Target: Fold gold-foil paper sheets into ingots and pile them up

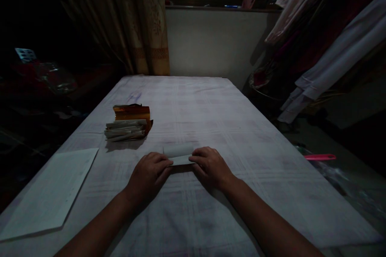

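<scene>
A small white paper (179,153), partly rolled or folded over, lies on the cloth-covered table (211,108) in front of me. My left hand (150,173) has its fingers curled and pinches the paper's left end. My right hand (210,165) does the same at the right end, fingers bent onto the paper. Both hands rest on the cloth.
A stack of folded papers with orange-gold foil (129,127) sits to the far left of my hands. A large white sheet (51,190) lies at the table's left front edge. Curtain (135,20) and wall stand behind; hanging clothes (331,48) are on the right.
</scene>
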Demonstrator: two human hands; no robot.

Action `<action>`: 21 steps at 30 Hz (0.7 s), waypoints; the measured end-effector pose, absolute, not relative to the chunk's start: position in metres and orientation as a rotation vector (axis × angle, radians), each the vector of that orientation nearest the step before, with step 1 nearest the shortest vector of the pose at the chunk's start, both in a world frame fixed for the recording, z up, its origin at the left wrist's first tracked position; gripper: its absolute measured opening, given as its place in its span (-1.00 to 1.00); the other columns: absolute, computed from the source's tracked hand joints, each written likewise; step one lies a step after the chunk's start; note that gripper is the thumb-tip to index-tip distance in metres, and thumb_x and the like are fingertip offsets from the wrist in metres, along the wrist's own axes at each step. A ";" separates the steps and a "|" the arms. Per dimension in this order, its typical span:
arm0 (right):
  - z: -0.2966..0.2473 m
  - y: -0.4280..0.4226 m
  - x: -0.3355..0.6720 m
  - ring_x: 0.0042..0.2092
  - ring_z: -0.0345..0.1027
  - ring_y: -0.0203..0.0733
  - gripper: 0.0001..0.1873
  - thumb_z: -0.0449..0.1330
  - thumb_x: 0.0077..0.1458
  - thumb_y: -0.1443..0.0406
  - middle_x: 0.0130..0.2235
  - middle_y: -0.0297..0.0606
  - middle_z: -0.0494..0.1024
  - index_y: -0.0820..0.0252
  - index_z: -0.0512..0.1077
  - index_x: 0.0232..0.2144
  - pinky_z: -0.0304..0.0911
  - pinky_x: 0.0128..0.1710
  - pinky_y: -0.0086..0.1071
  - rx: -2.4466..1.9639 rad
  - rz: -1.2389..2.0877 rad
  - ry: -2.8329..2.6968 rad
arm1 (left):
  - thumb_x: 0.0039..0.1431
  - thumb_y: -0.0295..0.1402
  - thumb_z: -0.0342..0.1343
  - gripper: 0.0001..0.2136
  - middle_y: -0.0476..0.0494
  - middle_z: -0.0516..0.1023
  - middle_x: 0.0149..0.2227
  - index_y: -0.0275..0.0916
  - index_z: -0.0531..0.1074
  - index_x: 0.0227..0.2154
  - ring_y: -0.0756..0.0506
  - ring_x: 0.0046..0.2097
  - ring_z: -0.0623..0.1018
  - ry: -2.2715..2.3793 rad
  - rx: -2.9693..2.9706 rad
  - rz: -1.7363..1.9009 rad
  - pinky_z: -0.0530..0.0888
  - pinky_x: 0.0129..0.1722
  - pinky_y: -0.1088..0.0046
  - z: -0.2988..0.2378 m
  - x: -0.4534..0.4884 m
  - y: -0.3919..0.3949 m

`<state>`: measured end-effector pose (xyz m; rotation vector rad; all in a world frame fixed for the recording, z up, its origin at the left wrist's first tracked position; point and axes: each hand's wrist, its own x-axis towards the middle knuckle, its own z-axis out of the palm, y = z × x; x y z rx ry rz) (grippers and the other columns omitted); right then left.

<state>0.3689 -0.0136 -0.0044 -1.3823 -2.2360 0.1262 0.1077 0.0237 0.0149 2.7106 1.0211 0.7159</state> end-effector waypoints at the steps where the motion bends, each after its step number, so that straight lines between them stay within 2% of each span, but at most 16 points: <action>1: -0.005 -0.012 0.369 -0.07 0.43 -0.05 -0.79 0.23 0.19 0.34 -0.09 -0.16 0.59 0.05 0.60 -0.14 0.25 -0.10 -0.18 -1.399 0.154 -2.197 | 0.35 -0.31 0.07 -0.81 -0.16 0.62 -0.25 -0.15 0.59 -0.21 -0.17 -0.21 0.54 1.063 2.673 0.706 0.44 -0.19 0.24 0.016 0.109 0.025; 5: -0.005 -0.003 0.368 -0.14 0.45 -0.10 -0.89 0.28 0.18 0.29 -0.19 -0.22 0.62 0.05 0.64 -0.34 0.22 -0.13 -0.20 -1.575 0.253 -2.014 | 0.33 -0.29 0.07 -0.80 -0.14 0.59 -0.35 -0.19 0.58 -0.32 -0.17 -0.27 0.51 1.233 2.560 0.617 0.39 -0.23 0.26 0.022 0.117 0.030; 8: -0.002 0.002 0.363 -0.18 0.44 -0.11 -0.84 0.31 0.16 0.25 -0.27 -0.27 0.62 0.06 0.61 -0.47 0.17 -0.18 -0.22 -1.719 0.282 -1.917 | 0.28 -0.28 0.09 -0.80 -0.13 0.56 -0.43 -0.18 0.56 -0.39 -0.18 -0.33 0.49 1.346 2.518 0.580 0.35 -0.29 0.29 0.024 0.124 0.035; 17: -0.003 0.004 0.354 -0.18 0.34 -0.10 -0.75 0.26 0.20 0.22 -0.31 -0.26 0.56 0.12 0.52 -0.52 0.05 -0.17 -0.23 -1.774 0.149 -1.872 | 0.26 -0.20 0.10 -0.75 -0.09 0.49 -0.48 -0.16 0.43 -0.51 -0.17 -0.36 0.47 1.504 2.538 0.465 0.32 -0.34 0.32 0.023 0.129 0.042; 19: -0.004 0.005 0.354 -0.19 0.33 -0.10 -0.75 0.26 0.20 0.22 -0.31 -0.25 0.56 0.13 0.50 -0.52 0.04 -0.18 -0.23 -1.766 0.134 -1.878 | 0.28 -0.20 0.09 -0.76 -0.08 0.48 -0.45 -0.16 0.40 -0.49 -0.16 -0.35 0.47 1.521 2.557 0.452 0.35 -0.32 0.32 0.021 0.128 0.041; 21: -0.005 0.005 0.354 -0.18 0.33 -0.10 -0.76 0.26 0.19 0.23 -0.31 -0.25 0.55 0.14 0.49 -0.52 0.04 -0.17 -0.22 -1.765 0.132 -1.883 | 0.28 -0.24 0.09 -0.84 -0.09 0.50 -0.38 -0.17 0.43 -0.37 -0.17 -0.30 0.49 1.547 2.570 0.510 0.39 -0.28 0.31 0.018 0.128 0.040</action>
